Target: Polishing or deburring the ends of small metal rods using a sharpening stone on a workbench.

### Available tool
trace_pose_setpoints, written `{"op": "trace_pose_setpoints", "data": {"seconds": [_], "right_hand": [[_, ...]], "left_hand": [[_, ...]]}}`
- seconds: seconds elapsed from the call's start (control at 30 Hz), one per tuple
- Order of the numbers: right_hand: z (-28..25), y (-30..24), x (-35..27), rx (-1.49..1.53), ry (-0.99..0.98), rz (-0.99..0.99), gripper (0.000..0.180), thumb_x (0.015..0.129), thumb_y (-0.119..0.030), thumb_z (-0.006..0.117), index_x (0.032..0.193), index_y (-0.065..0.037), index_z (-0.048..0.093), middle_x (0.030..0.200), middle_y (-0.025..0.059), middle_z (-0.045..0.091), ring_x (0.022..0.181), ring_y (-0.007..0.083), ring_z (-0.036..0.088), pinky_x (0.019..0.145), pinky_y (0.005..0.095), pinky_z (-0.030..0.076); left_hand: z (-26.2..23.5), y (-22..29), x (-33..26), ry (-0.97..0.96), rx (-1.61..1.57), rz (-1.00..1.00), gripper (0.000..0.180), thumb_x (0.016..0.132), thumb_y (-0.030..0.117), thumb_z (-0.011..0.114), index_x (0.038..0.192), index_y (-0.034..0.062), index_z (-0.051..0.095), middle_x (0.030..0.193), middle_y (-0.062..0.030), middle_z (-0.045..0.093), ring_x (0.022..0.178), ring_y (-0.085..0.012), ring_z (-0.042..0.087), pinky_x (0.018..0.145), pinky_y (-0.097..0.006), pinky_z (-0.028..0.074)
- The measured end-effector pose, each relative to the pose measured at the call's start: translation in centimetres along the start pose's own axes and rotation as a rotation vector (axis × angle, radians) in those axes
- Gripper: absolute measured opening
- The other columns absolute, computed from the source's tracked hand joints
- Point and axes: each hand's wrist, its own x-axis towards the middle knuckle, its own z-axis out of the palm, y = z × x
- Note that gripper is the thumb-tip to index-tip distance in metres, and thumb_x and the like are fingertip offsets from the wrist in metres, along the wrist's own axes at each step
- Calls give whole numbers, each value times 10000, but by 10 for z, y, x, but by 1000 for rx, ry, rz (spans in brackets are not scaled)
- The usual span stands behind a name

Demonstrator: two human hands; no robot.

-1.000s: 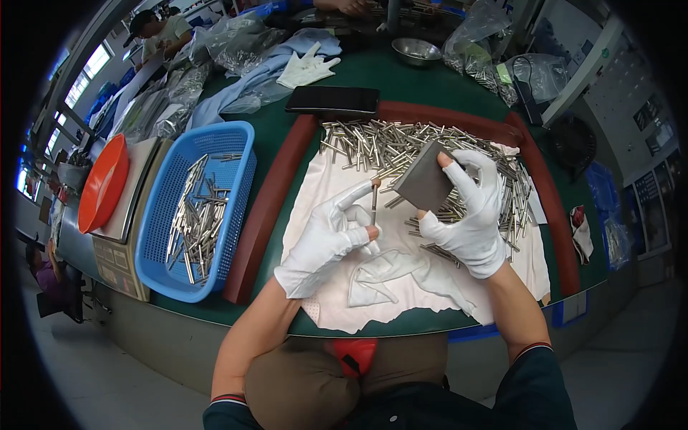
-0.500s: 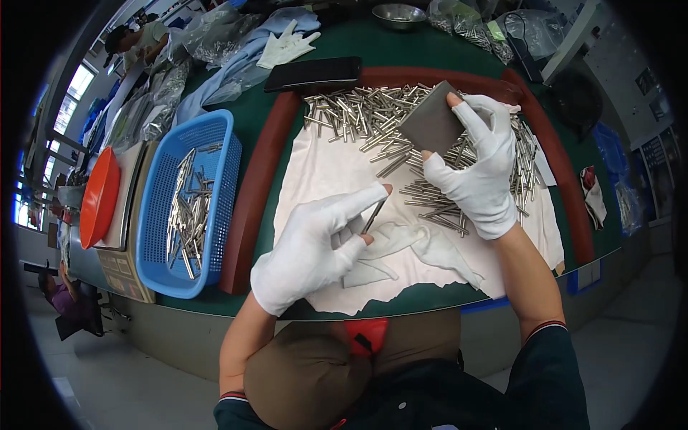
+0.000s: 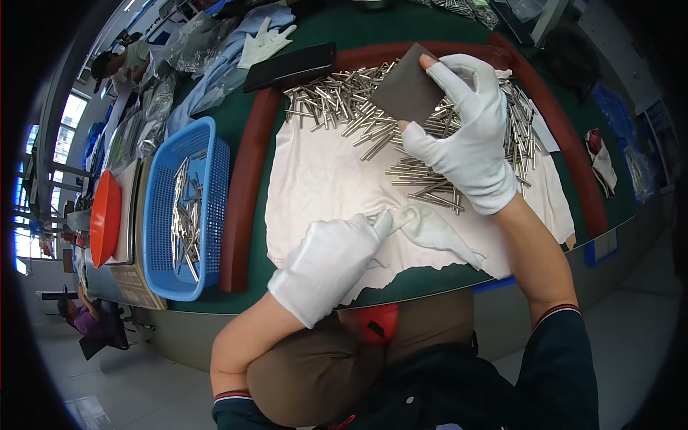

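Observation:
My right hand (image 3: 469, 136), in a white glove with bare fingertips, pinches a stiff, dark grey-brown square sheet (image 3: 407, 87) between thumb and finger. Beneath and around that sheet lies a pile of shiny metal pins (image 3: 333, 100). My left hand (image 3: 337, 251), gloved too, is closed at the edge of a crumpled white cloth (image 3: 437, 233), its fingers gripping part of it. Whether a pin is inside that grip is hidden by the fingers and cloth. Under everything spreads a pale pinkish sheet of fabric (image 3: 308, 172).
A reddish-brown raised frame (image 3: 244, 193) borders the work area on the green table. To its left stands a blue plastic basket (image 3: 152, 236) holding more pins, beside an orange-red dish (image 3: 105, 218). A black phone-like slab (image 3: 290, 68) rests on the far left corner. Other people work farther left.
My left hand, earlier holding a thin metal pin up, has turned over and come down to the white cloth; the pin no longer shows. My right hand keeps the square sheet.

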Motion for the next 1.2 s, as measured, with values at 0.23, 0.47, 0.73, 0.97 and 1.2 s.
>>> {"op": "trace_pose_setpoints", "data": {"seconds": [0.23, 0.47, 0.73, 0.97, 1.2], "right_hand": [[0, 1, -1, -6, 25, 4, 658, 608, -151, 818, 1233, -35, 647, 1139, 118, 562, 997, 258, 604, 871, 365, 511], [0, 3, 1, 4, 60, 7, 666, 610, -141, 818, 1246, -46, 641, 1138, 110, 564, 984, 249, 601, 865, 359, 510], [-1, 1, 2, 36, 70, 27, 679, 616, -131, 816, 1264, -51, 631, 1140, 107, 566, 1004, 249, 591, 877, 360, 498], [-3, -1, 3, 19, 79, 55, 674, 622, -119, 810, 1266, -46, 627, 1144, 111, 564, 1012, 256, 590, 886, 363, 497], [-1, 3, 2, 5, 109, 57, 670, 622, -104, 806, 1265, -44, 626, 1145, 108, 559, 999, 251, 594, 880, 360, 504]], "left_hand": [[-8, -1, -3, -181, 134, -185, 634, 843, 76, 595, 1441, 204, 428, 883, -140, 628, 644, -310, 668, 556, -400, 535], [-5, -18, -21, 25, 1, -227, 615, 826, -12, 587, 1402, 194, 526, 887, -159, 628, 725, -355, 625, 665, -378, 519], [-20, -103, -123, 639, -235, -802, 606, 784, -165, 490, 1365, -5, 561, 710, -78, 546, 608, -120, 480, 624, -275, 463], [-14, -128, -131, 509, -215, -963, 476, 812, -72, 617, 1286, -38, 608, 682, -70, 571, 612, -109, 525, 593, -286, 459], [-5, -87, -39, 733, -261, -401, 90, 860, -42, 631, 931, -45, 687, 804, -81, 657, 693, -105, 592, 669, -254, 475]]}}
